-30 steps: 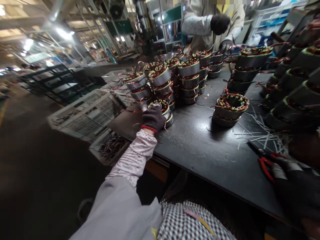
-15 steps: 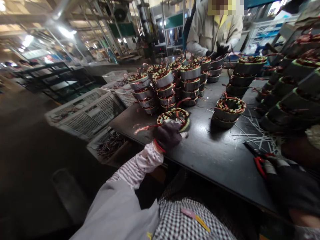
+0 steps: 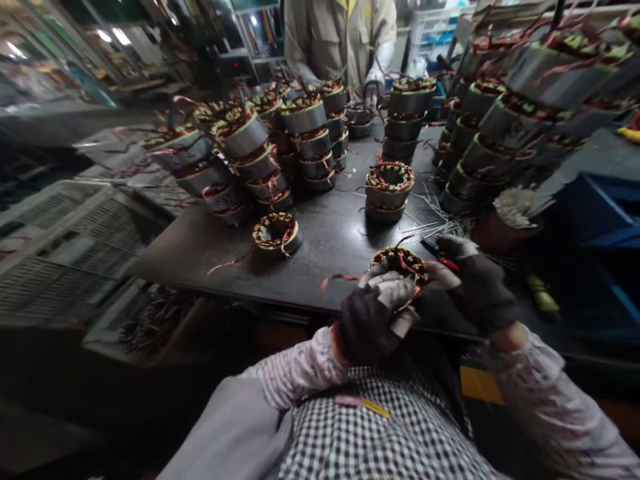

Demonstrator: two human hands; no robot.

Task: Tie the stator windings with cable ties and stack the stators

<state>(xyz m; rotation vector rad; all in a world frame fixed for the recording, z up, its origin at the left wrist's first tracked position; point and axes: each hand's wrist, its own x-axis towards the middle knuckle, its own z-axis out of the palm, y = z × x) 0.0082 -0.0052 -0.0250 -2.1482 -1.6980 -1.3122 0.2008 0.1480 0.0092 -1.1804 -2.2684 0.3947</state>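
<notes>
At the table's front edge, my left hand (image 3: 377,310), in a dark glove with pale fingers, grips a copper-wound motor stator (image 3: 395,257). Red lead wires stick out from its left side. My right hand (image 3: 480,283), gloved likewise, is closed around red-handled scissors (image 3: 447,262), their dark blades pointing away from me. Its thumb reaches the stator's right side; the palm hides most of the handles. Another single stator (image 3: 275,235) sits to the left with a wire trailing. Beyond my hands stands a short stack of two stators (image 3: 389,197).
Tall stator stacks (image 3: 305,143) line the back and right of the dark table (image 3: 330,240). Loose white strips (image 3: 445,217) lie near a pot of white pieces (image 3: 517,210). Plastic crates (image 3: 65,227) stand left, a blue bin (image 3: 600,207) right. A co-worker (image 3: 345,40) stands opposite.
My left hand has moved right and toward me, now with a stator at the table edge. My right hand has brought the scissors up beside it. The view has swung right.
</notes>
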